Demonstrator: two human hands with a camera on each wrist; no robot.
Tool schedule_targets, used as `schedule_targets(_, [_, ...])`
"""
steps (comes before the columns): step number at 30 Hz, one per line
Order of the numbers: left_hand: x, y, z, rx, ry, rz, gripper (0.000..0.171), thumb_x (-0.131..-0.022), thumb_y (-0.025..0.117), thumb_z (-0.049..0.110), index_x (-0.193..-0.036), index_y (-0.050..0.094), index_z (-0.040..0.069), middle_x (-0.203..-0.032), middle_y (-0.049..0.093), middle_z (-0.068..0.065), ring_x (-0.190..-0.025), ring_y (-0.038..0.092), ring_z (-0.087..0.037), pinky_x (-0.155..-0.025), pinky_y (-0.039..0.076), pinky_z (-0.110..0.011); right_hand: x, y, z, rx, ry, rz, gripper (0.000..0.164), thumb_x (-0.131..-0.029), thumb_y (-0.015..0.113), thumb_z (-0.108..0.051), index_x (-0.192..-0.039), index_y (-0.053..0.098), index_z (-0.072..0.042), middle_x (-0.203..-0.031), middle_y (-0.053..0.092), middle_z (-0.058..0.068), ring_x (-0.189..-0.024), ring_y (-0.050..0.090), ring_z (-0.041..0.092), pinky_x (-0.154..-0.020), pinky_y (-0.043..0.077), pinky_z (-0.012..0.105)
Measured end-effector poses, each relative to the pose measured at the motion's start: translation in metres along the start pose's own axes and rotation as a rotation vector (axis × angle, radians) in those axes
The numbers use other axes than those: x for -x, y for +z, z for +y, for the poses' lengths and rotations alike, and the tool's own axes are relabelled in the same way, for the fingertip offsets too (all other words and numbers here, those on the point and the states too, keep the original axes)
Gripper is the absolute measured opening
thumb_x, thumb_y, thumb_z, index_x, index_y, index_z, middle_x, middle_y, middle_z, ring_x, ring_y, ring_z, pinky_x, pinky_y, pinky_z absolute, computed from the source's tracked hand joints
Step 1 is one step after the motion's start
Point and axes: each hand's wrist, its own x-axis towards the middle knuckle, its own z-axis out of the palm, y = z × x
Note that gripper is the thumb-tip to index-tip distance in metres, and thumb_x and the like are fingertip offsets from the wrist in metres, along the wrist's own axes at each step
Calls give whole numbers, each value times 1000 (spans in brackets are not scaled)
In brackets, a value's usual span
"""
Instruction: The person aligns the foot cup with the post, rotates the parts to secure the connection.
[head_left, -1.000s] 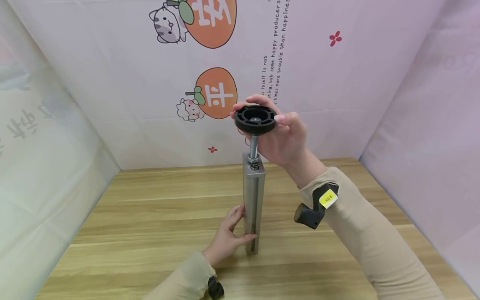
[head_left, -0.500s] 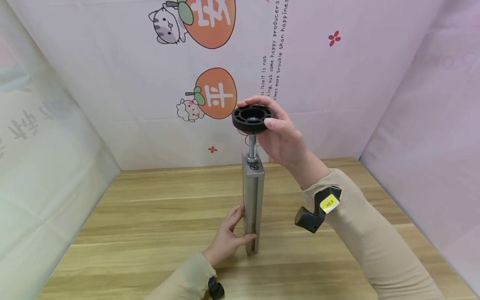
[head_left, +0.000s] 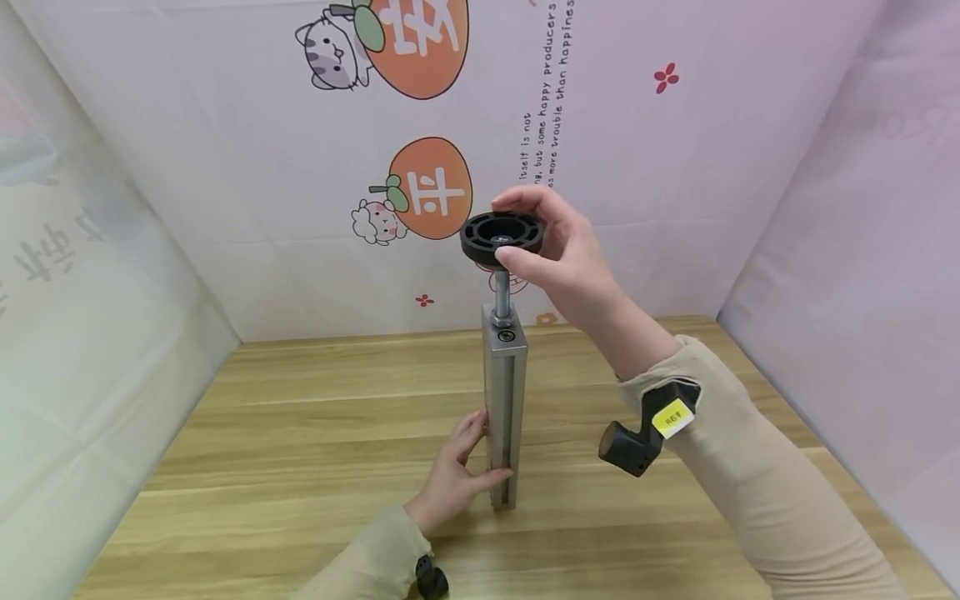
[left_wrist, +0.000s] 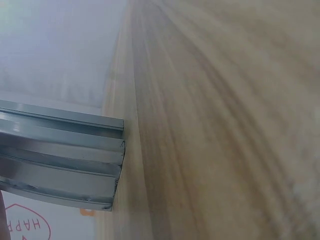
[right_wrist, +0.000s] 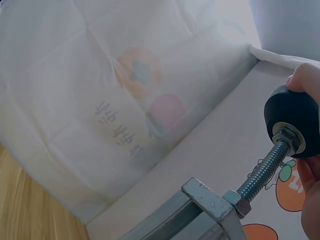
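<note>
A slotted aluminium profile [head_left: 507,417] stands upright on the wooden table, its lower end [left_wrist: 65,160] close to the boards in the left wrist view. My left hand [head_left: 450,483] holds it low down, thumb across the near face and fingers at the left side. From the end plate [right_wrist: 210,200] on top rises a threaded rod [right_wrist: 266,171] with a nut [right_wrist: 237,204] at its base. It carries a round black levelling foot [head_left: 476,247], facing up. My right hand [head_left: 573,258] grips the foot's rim, thumb at the front, fingers behind and partly hidden.
The wooden table [head_left: 315,417] spreads around the profile. White printed cloth walls [head_left: 247,167] enclose its back and sides. Black wrist camera mounts sit on both sleeves, the right mount [head_left: 637,442] jutting out beside the profile.
My right hand has turned around the levelling foot, its thumb passing from the right side to the front. The foot has shifted slightly left. My left hand stays on the profile.
</note>
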Motion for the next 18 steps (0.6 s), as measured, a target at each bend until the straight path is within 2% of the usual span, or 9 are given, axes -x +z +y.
schedule_targets(4, [0,0,-1,0,17,-4,87,-78,72,-5,-149,26,15,-136,43,-7,-114,43,-2,-107,33,-19,1,2,-4,63,-4,31,38,-75,58,9,-110,55,-5,-101,54,3,-87,57,14,-69,56,20])
schedule_targets(8, [-1,0,-2,-5,44,-5,90,-77,72,-6,-150,25,16,-137,42,-5,-114,43,-3,-107,35,-20,2,3,-5,155,-36,56,40,-74,62,12,-112,53,3,-102,56,4,-89,56,15,-75,53,18])
schedule_targets(13, [-1,0,-2,-14,71,-3,90,-77,73,-7,-150,25,15,-137,42,-6,-114,44,-4,-107,36,-21,5,7,-8,351,-57,137,46,-71,72,11,-113,53,5,-104,56,6,-93,56,17,-85,48,19])
schedule_targets(18, [-1,-1,-2,-9,58,-5,88,-77,72,-7,-149,26,14,-136,43,-8,-113,44,-4,-107,36,-20,7,13,-12,592,-83,236,50,-68,82,-3,-111,57,2,-101,52,2,-91,50,11,-76,42,18])
